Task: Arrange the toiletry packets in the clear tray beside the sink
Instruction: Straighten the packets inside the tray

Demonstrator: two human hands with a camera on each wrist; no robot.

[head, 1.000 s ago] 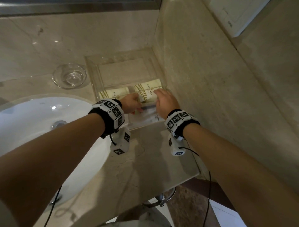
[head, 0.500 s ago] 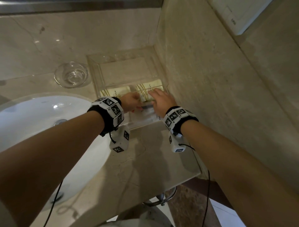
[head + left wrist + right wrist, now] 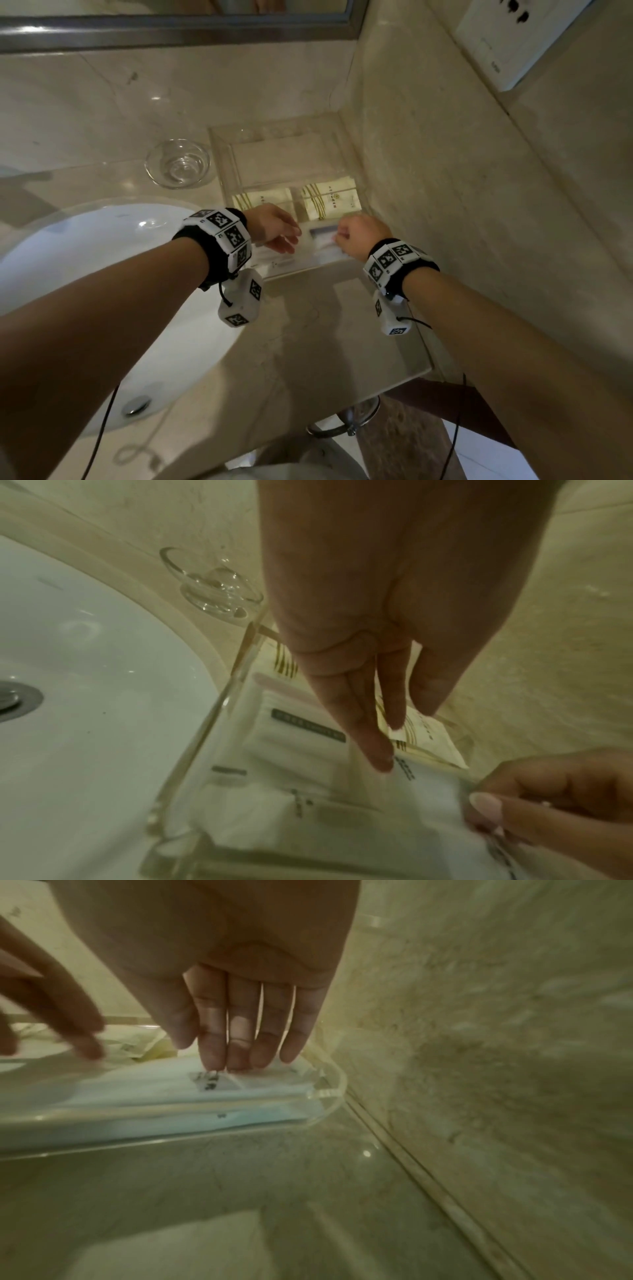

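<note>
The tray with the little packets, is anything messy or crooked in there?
A bit. In the clear tray, the two yellow packets lie neatly side by side, but the white packets at the near end overlap at slanted angles. The right hand pinches one; the left hand hovers over them. Nothing looks spilled or torn.

A hotel-style bathroom: a white sink point(image 3: 85, 274) sunk in a marble worktop point(image 3: 325, 335), mirror frame point(image 3: 171, 31) above, wall socket point(image 3: 534, 41), and a clear tray point(image 3: 222, 161) of toiletry packets point(image 3: 329, 200).
</note>
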